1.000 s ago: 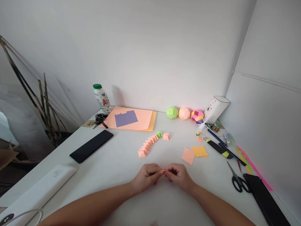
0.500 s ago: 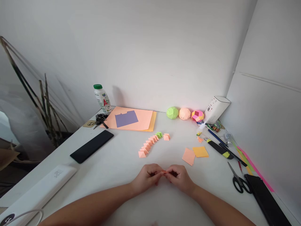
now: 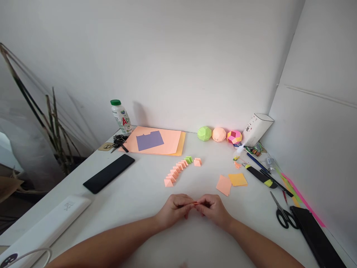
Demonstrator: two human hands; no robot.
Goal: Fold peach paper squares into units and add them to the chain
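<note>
My left hand [image 3: 177,209] and my right hand [image 3: 211,210] meet above the table, each closed in a pinch. Between their fingertips is a small piece of orange paper [image 3: 195,203], mostly hidden by the fingers. Beyond my hands, a curved row of folded salmon paper pieces [image 3: 176,170] runs back to some green folded pieces [image 3: 189,159]. Another small salmon group [image 3: 197,162] stands just right of the row. Salmon square sheets [image 3: 224,185] and yellow square sheets [image 3: 238,179] lie beyond my right hand.
Scissors [image 3: 283,214], a utility knife [image 3: 260,176] and a black case [image 3: 315,234] lie on the right. Green, salmon and multicoloured paper balls [image 3: 234,137] line the wall. At left are a black phone [image 3: 109,174], a white device [image 3: 52,227] and a bottle [image 3: 121,117].
</note>
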